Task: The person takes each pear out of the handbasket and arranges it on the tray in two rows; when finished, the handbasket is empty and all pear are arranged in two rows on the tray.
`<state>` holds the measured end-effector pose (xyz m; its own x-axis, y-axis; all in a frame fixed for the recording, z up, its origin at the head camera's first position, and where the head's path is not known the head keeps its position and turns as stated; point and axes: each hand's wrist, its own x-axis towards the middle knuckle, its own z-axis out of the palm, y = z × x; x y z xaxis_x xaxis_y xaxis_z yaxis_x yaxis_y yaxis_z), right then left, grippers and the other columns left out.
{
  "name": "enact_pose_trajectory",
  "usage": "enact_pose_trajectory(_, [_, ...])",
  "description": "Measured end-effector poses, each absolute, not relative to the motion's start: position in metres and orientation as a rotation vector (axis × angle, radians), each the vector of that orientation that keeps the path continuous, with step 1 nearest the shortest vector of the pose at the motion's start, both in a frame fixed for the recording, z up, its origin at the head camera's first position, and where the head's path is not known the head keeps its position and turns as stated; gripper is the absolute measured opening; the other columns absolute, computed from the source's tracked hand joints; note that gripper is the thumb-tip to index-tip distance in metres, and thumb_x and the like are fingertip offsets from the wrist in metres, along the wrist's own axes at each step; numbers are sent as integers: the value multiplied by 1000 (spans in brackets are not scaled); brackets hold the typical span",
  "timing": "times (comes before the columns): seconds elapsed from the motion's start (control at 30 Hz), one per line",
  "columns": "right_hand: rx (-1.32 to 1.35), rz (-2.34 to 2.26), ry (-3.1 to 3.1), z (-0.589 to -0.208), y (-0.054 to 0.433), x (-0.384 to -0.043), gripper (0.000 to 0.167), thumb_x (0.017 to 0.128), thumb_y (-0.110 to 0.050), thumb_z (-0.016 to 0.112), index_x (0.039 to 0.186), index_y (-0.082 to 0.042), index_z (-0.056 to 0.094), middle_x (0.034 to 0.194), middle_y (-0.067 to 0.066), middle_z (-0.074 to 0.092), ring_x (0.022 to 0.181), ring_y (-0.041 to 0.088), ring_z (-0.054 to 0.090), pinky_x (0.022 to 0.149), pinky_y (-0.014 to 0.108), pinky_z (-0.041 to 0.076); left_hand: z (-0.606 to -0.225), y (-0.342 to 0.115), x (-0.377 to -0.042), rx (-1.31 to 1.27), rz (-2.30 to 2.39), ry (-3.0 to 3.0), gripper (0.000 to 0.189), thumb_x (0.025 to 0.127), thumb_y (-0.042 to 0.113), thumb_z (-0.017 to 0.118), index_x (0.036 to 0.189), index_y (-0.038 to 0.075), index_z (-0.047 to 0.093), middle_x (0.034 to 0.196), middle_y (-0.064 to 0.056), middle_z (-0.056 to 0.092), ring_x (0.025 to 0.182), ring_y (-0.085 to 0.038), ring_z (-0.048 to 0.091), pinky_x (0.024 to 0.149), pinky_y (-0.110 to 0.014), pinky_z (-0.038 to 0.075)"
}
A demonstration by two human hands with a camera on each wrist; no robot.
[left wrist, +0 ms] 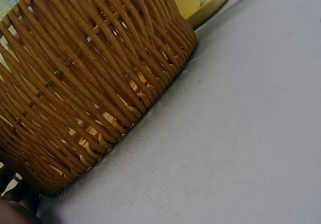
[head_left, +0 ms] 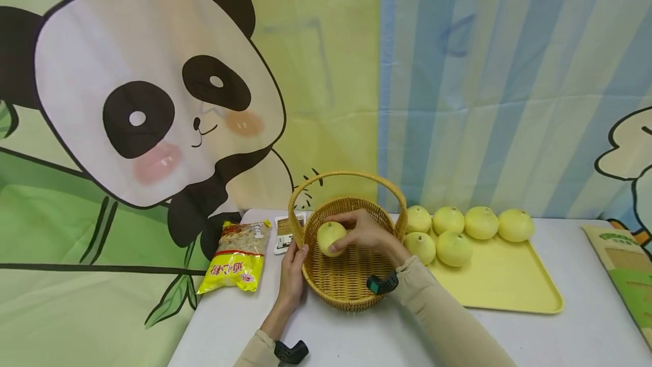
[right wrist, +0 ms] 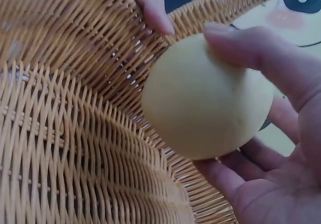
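Note:
In the head view, my right hand (head_left: pixel 364 231) holds a round pale-yellow fruit (head_left: pixel 330 238) inside the mouth of a brown wicker basket (head_left: pixel 351 293). The right wrist view shows the thumb on one side of the fruit (right wrist: pixel 200 103) and the other fingers around its far side; beyond it, the woven wall (right wrist: pixel 100 148) fills the left. My left hand (head_left: pixel 292 276) grips the basket's left side, its thumb by the rim. From the left wrist, the basket's outer wall (left wrist: pixel 95 68) stands on the white tabletop, with part of that hand (left wrist: pixel 20 204) dark in the corner.
Several more pale-yellow fruits (head_left: pixel 455 249) sit on a yellow tray (head_left: pixel 509 282) right of the basket. A yellow and red food bag (head_left: pixel 236 256) and a small flat packet (head_left: pixel 283 234) lie to the left. A green and beige package (head_left: pixel 618 271) lies at the far right.

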<state>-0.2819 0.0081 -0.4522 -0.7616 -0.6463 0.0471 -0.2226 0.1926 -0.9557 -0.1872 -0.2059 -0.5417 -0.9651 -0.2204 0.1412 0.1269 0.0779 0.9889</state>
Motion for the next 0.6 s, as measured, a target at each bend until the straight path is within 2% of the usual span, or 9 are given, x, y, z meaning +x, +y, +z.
enact_pose_trajectory(0.1, [-843,-1619,2116,-448,14,-274,71,73,-17,98,139,-11,71,128,5,77,101,20,72,82,33,61,-542,-205,-187,110,-1979,-2104,53,112,39,48,162,23,44,161,-4,52,147,-24,50,120,-31,39])
enact_pose_trajectory(0.23, [-890,-1668,2137,-442,25,-264,69,72,-20,99,136,-16,74,128,3,77,105,21,72,84,34,61,-543,-205,-188,96,-1979,-2108,54,112,39,47,163,20,42,162,-7,51,148,-26,48,124,-42,34])
enact_pose_trajectory(0.37, [-968,-1721,2105,-432,39,-252,65,72,-14,98,134,-18,76,128,5,77,106,25,74,84,36,63,-542,-204,-188,91,-1980,-2101,55,112,37,47,164,19,41,162,-9,50,149,-28,46,127,-49,30])
enact_pose_trajectory(0.5, [-1041,-1753,2042,-423,53,-242,63,75,-9,95,134,-11,75,129,10,76,106,24,76,86,37,64,-542,-205,-187,100,-1972,-2099,55,112,37,47,164,19,40,163,-10,50,151,-29,45,127,-51,27])
enact_pose_trajectory(0.6, [-1103,-1764,2015,-417,65,-234,64,76,-8,95,136,-4,72,134,15,74,109,23,76,91,37,64,-541,-205,-186,110,-1966,-2107,55,113,37,46,165,20,40,163,-9,50,150,-29,46,126,-46,29])
